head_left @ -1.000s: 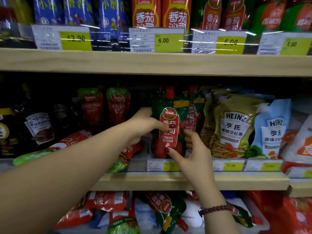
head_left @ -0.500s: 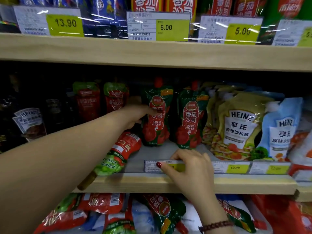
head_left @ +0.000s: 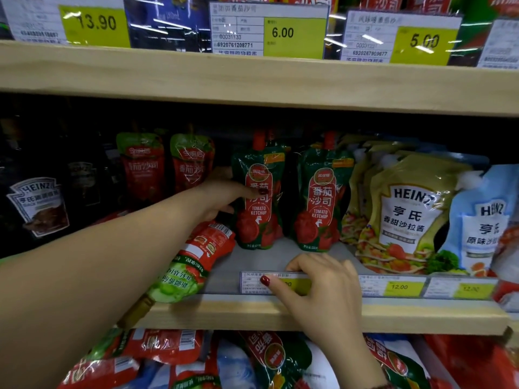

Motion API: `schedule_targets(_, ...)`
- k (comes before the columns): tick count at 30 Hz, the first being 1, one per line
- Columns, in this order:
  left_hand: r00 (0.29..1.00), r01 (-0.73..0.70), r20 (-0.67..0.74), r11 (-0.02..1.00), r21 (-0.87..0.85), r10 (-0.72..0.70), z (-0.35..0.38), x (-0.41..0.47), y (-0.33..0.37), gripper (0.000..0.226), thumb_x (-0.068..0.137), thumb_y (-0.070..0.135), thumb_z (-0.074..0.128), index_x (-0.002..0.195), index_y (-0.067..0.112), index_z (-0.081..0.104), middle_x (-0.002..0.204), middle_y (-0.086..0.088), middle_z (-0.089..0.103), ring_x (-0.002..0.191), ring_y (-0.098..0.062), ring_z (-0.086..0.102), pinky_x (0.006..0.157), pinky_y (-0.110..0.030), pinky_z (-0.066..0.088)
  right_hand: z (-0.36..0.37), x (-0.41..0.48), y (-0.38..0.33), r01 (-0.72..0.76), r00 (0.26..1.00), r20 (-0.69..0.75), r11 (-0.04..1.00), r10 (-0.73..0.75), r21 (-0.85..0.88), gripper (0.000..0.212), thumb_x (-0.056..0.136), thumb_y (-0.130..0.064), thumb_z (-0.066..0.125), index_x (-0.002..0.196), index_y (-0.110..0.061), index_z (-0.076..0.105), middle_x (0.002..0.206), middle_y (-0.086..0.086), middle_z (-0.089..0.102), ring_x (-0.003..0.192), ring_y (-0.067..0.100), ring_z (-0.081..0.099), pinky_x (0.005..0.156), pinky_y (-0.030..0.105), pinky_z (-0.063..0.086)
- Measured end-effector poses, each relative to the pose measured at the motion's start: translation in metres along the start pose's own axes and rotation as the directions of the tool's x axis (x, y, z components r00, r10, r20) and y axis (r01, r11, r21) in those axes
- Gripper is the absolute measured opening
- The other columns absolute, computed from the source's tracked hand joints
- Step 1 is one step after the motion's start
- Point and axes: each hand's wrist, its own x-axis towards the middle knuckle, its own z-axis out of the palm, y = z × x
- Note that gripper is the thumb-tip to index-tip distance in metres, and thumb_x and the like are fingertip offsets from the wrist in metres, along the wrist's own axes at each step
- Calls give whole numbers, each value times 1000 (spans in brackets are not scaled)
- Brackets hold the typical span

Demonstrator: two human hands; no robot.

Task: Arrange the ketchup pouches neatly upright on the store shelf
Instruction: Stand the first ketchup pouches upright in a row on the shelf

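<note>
Wooden boards of the store shelf run across the view, with yellow price tags clipped along their front edges. On the middle board two green tomato ketchup pouches with red spouts stand upright side by side: the left ketchup pouch and the right ketchup pouch, a narrow gap between them. The left hand reaches in from the left and grips the left ketchup pouch at its left edge, thumb laid across the front print, the other fingers hidden behind it. Just below that hand a red-and-green fallen pouch lies flat, its spout end overhanging the board's front edge. The right hand rests at the shelf front, fingers curled over the top of a price label and thumb pressed on its face, pinching it. Two red pouches stand further back on the left, and Heinz salad dressing pouches lean on the right.
</note>
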Motion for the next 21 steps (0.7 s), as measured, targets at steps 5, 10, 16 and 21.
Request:
schedule_targets(5, 1000, 13, 6, 1000, 15, -13, -1, -3, 0, 47, 70, 16, 78, 109, 27, 55, 113, 2, 62, 109, -20, 55, 82, -39, 50, 0, 0, 0, -6, 1000, 12, 1000, 6, -10, 35, 67, -63, 59, 63, -28, 58, 63, -14, 56, 68, 7, 53, 65, 28, 29)
schedule_targets(10, 999, 36, 33, 999, 28, -37, -3, -7, 1, 55, 71, 20, 78, 120, 21, 53, 122, 0, 60, 115, -20, 53, 92, -41, 47, -3, -2, -2, -2, 1000, 26, 1000, 2, -8, 34, 69, -63, 57, 65, -29, 58, 64, -15, 57, 70, 7, 53, 67, 28, 29)
schedule_targets(16, 1000, 1, -8, 999, -32, -1, -31, -27, 7, 51, 76, 21, 74, 123, 17, 54, 116, -5, 63, 106, -17, 60, 89, -33, 50, -9, -4, -7, 16, 998, 65, 999, -19, 50, 25, 70, -51, 70, 84, -32, 64, 82, -19, 61, 84, 5, 56, 76, 29, 35)
schedule_targets(21, 996, -88, 12, 991, -105, 90, -63, -61, 10, 16, 84, 12, 64, 96, 23, 64, 102, -6, 70, 98, -16, 66, 89, -31, 51, -7, 0, -41, 110, 980, 141, 973, -141, 204, 51, 67, -42, 73, 114, -39, 53, 111, -25, 52, 108, 0, 46, 93, 27, 37)
